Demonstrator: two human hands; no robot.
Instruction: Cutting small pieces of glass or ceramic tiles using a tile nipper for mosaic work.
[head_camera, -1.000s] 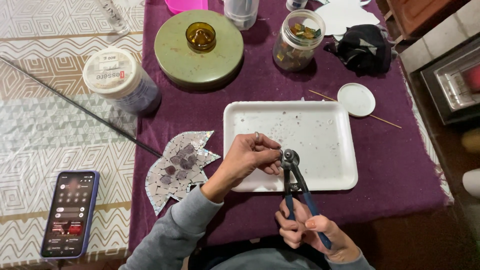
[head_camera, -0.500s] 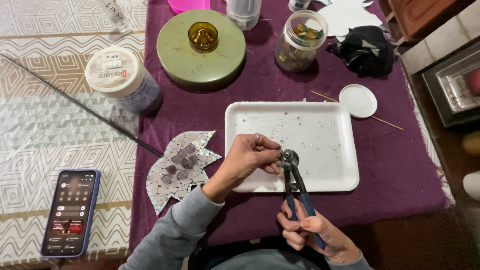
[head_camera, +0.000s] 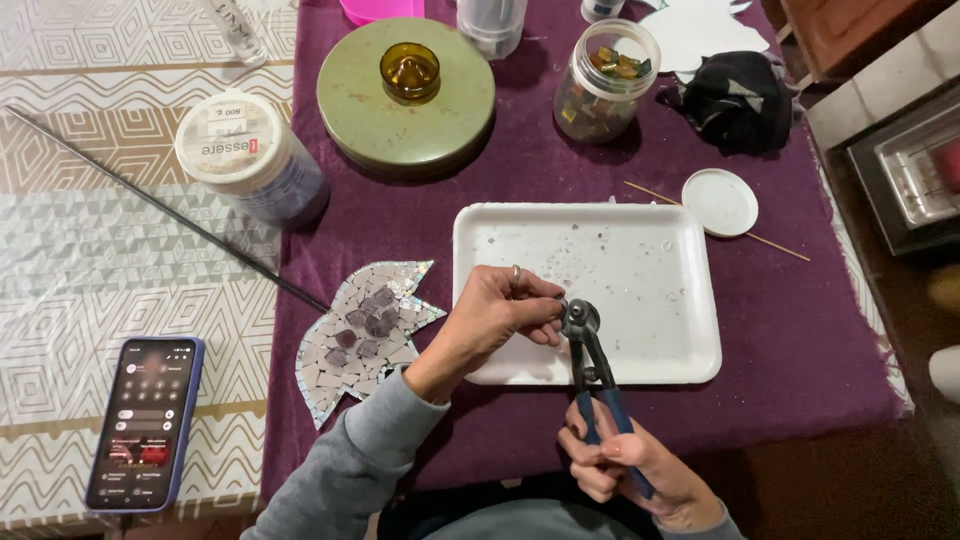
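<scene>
Table under purple cloth (head_camera: 800, 330), patterned cloth (head_camera: 90, 260) at left. On purple: white tray (head_camera: 680, 330), round green tin (head_camera: 350, 110), glass jar of pieces (head_camera: 600, 90), white lid (head_camera: 720, 202), mosaic leaf (head_camera: 365, 330). On patterned side: phone (head_camera: 145, 422), thin dark rod (head_camera: 150, 205).

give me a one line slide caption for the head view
Over a white tray, the left hand holds a small piece at the wheeled nippers gripped by the right hand, beside a star-shaped mosaic.

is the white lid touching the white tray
Apart. The head view shows the round white lid lying on the purple cloth beyond the white tray, with a strip of cloth plainly visible between them.
</scene>
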